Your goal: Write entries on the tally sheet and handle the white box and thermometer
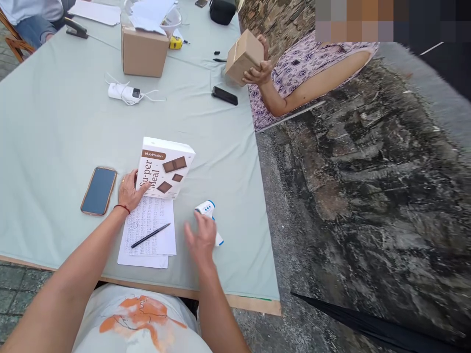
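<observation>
My left hand [129, 190] grips the lower left edge of a white and brown Super Meal box [167, 169], its thumb across the printed front. The box stands slightly tilted at the top end of some printed sheets [150, 215]. On those sheets lies a black pen [150, 235]. My right hand [201, 238], a little blurred, hovers beside and partly over a white and blue infrared thermometer [206, 208], fingers apart. It hides part of the thermometer's handle; whether it touches it I cannot tell. A phone [98, 190] lies left of my left hand.
Across the table another person's hands [259, 71] hold a small cardboard box [245, 56]. Further back are a larger cardboard box [145, 51] with papers above, a white device with a cord [124, 92], a black case [224, 95], a stapler [76, 28] and a yellow tape measure [175, 43].
</observation>
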`<state>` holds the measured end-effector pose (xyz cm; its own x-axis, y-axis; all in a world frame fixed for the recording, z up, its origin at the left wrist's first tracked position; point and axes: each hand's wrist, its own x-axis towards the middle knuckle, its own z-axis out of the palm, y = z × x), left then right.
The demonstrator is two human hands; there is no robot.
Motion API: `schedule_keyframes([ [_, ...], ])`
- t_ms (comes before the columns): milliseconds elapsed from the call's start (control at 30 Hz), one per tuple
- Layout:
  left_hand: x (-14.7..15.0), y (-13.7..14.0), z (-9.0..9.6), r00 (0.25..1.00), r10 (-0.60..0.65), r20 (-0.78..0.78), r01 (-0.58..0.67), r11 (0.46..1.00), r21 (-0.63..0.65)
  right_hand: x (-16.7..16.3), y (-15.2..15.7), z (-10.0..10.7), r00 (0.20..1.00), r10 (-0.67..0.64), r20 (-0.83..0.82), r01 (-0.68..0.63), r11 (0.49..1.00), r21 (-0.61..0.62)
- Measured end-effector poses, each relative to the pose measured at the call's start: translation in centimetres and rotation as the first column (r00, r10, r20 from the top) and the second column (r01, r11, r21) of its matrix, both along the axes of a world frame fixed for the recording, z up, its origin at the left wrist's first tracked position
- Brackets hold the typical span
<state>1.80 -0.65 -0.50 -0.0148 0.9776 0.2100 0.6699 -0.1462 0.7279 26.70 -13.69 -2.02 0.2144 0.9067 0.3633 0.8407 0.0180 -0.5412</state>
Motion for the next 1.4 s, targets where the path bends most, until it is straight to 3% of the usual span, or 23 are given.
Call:
schedule_keyframes([
  [100, 0.0, 0.0, -0.2, 0.999, -0.007, -0.034, 0.008, 1.000, 0.027, 4.4, 1.5, -0.3, 0.977, -0.201, 0.066, 0.211, 0.952, -0.223],
  [167, 0.0, 0.0, -0.4, 0.999, -0.014, -0.049, 0.016, 0.999, 0.044, 6.1, 2.1, -0.4, 0.979, -0.200, 0.032, 0.196, 0.900, -0.390],
  [233, -0.1, 0.0, -0.7, 0.998, -0.021, -0.059, 0.024, 0.998, 0.057, 6.2, 2.3, 0.0, 0.975, -0.204, -0.086, 0.143, 0.876, -0.460],
  [333, -0.1, 0.0, -0.9, 0.997, -0.022, -0.069, 0.026, 0.998, 0.061, 3.7, 2.3, 1.2, 0.899, -0.192, -0.395, 0.026, 0.921, -0.388],
  [467, -0.2, 0.1, -0.8, 0.998, -0.017, -0.054, 0.020, 0.999, 0.047, -2.1, 2.6, 3.2, 0.671, -0.100, -0.735, -0.189, 0.935, -0.300],
  [600, -0.3, 0.3, -0.9, 0.998, -0.006, -0.066, 0.007, 1.000, 0.027, -6.4, 4.1, 4.2, 0.535, -0.077, -0.841, -0.218, 0.949, -0.226],
  [733, -0.4, 0.3, -1.3, 0.996, -0.014, -0.091, 0.017, 0.999, 0.028, -7.7, 5.4, 4.1, 0.429, -0.101, -0.898, -0.274, 0.933, -0.235],
  [933, -0.5, 0.0, -1.9, 0.994, 0.000, -0.113, 0.002, 1.000, 0.022, -8.1, 5.6, 3.8, 0.432, -0.067, -0.899, -0.288, 0.935, -0.208],
  [1100, -0.5, -0.2, -2.2, 0.994, 0.002, -0.114, -0.002, 1.000, 0.001, -8.2, 5.4, 3.7, 0.382, -0.093, -0.920, -0.294, 0.931, -0.216],
  [1400, -0.5, -0.3, -2.3, 0.994, -0.001, -0.110, 0.005, 0.999, 0.036, -8.4, 5.5, 3.8, 0.378, -0.122, -0.918, -0.294, 0.924, -0.244],
])
